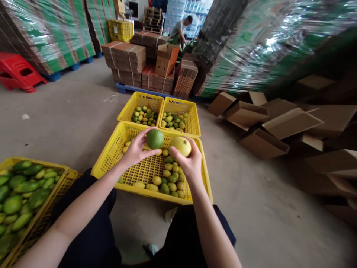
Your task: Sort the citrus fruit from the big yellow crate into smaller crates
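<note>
My left hand [139, 149] grips a round green lemon [155, 139] between thumb and fingers. Level with it, my right hand [192, 158] is closed around a pale yellow lemon [181, 146]. The two fruits are held side by side, a small gap apart, above a large yellow plastic crate [108, 163]. Inside that crate, yellow and greenish lemons [167, 173] are gathered mostly along the right side and front edge. Its slatted floor shows in the middle. My hands hide part of the crate's far end.
A yellow crate [65, 182] full of green lemons stands at my left. Two smaller crates [126, 108] [192, 126] with lemons adjoin the far side. Flattened cartons [125, 57] sit on a blue pallet. Open boxes [247, 113] lie right, a red stool [19, 72] left. A person [178, 29] bends behind.
</note>
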A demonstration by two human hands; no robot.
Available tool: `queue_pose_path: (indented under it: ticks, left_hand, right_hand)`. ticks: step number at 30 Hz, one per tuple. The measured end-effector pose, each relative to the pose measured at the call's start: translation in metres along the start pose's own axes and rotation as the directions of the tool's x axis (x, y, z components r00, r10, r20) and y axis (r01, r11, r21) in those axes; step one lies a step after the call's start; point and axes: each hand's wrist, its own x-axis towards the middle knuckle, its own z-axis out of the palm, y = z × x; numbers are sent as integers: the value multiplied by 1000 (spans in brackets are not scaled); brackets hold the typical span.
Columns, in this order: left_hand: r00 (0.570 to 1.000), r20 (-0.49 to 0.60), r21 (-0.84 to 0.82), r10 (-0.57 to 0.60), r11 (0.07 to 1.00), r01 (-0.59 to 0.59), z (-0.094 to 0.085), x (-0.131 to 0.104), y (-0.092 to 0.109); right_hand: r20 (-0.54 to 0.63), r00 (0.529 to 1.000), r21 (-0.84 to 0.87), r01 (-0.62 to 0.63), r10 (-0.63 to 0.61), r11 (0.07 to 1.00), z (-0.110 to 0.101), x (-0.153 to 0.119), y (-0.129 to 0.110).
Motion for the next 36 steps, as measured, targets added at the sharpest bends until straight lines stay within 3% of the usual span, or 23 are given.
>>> queue_pose_path:
  ticks: [2, 5, 9, 11, 14, 23, 25, 27, 28, 30, 31, 32, 33, 35, 36]
  left_hand:
    - [995, 5, 123, 100, 987, -99, 1, -3, 1]
    - [962, 23, 294, 273, 917, -268, 3, -7, 4]
    - [854, 45, 456, 519, 750, -480, 3, -10, 6]
    - [818, 60, 499, 572, 692, -521, 3, -10, 7]
    - [808, 67, 516, 585, 673, -530, 3, -10, 8]
    - [809, 68, 514, 584, 674, -530, 4, -10, 4]
    - [812, 63, 510, 580, 681, -525, 4, -10, 5]
    - [846, 38, 477, 532, 734, -483, 4, -12, 8]
    - [882, 14, 446, 471, 786, -427, 4, -13, 10]
    - [966, -34, 339, 257, 912, -231, 6, -14, 16]
    - [993, -38, 259, 111, 961, -98, 6, -14, 19]
    - [999, -17, 170, -42, 984, 45, 7, -13, 20]
    - [983, 26, 82, -181, 980, 179, 8, -12, 21]
    - [916, 119, -56, -384, 918, 393, 9, -9, 20]
    - [879, 152, -96, -452, 878, 468, 9, -8, 19]
  right_hand:
    - [-35, 974, -228, 212, -225, 950, 0, -4, -1]
    - [-6, 897, -381, 407, -442, 830, 0, -10, -3]
    - [39, 793, -474, 550, -608, 688, -2, -15, -3]
    - [56, 761, -498, 582, -647, 642, -2, -15, -2]
    - [67, 738, -504, 605, -671, 616, -3, -14, -1]
    - [63, 745, -488, 604, -665, 630, -2, -14, 2]
    - [50, 765, -465, 586, -642, 664, -2, -14, 0]
    - [28, 825, -407, 526, -565, 747, -2, -13, -3]
    - [23, 868, -353, 471, -496, 808, -2, -13, -4]
    - [39, 963, -164, 270, -267, 949, 0, -11, -6]
    - [74, 991, -38, 112, -109, 993, 1, -10, -7]
    - [135, 989, 89, -70, 58, 994, 3, -8, -6]
    - [215, 953, 192, -254, 212, 948, 5, -6, -6]
    - [373, 826, 294, -537, 423, 791, 9, -3, -3]
    - [432, 765, 304, -622, 478, 721, 10, -2, -2]
